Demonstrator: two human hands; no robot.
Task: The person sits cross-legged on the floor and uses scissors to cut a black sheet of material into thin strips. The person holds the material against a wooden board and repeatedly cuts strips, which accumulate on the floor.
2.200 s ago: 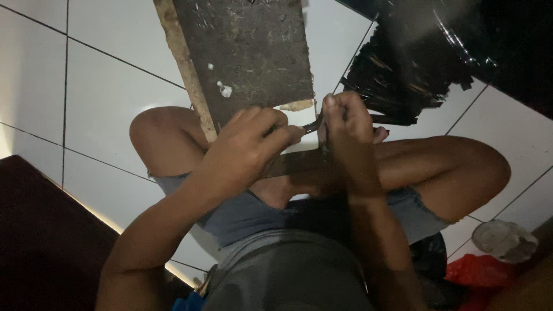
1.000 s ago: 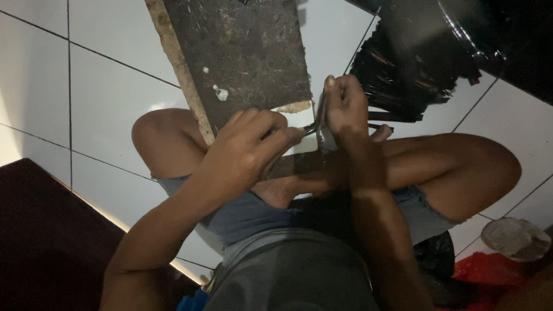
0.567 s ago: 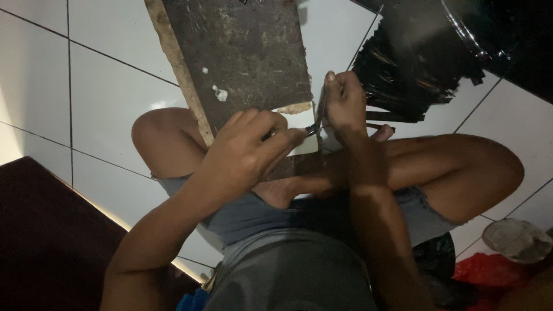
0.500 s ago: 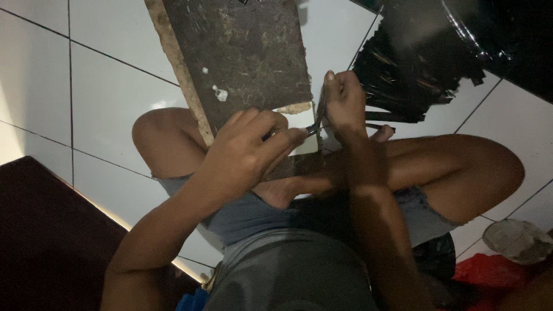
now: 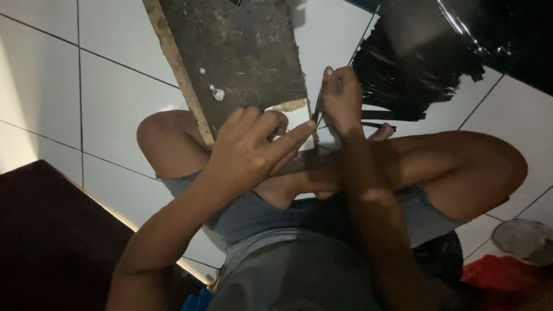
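Note:
I sit cross-legged on a white tiled floor. A dark, worn wooden board (image 5: pixel 236 57) lies ahead of my knees. My left hand (image 5: pixel 253 147) rests at the board's near edge, index finger stretched toward my right hand. My right hand (image 5: pixel 341 98) is closed around a thin dark strip or blade (image 5: pixel 318 106) held upright between the two hands. What the strip is made of is too dim to tell. Both hands meet just above my crossed feet.
Crumpled shiny black plastic sheeting (image 5: pixel 426 63) with cut strips lies at the upper right. A dark brown mat or board (image 5: pixel 52 242) fills the lower left. A pale round object (image 5: pixel 527 239) and something red (image 5: pixel 495 276) sit at the lower right.
The hands have barely moved; my right hand sits slightly higher beside the board than 2.2 s ago, and my left index finger now points toward it.

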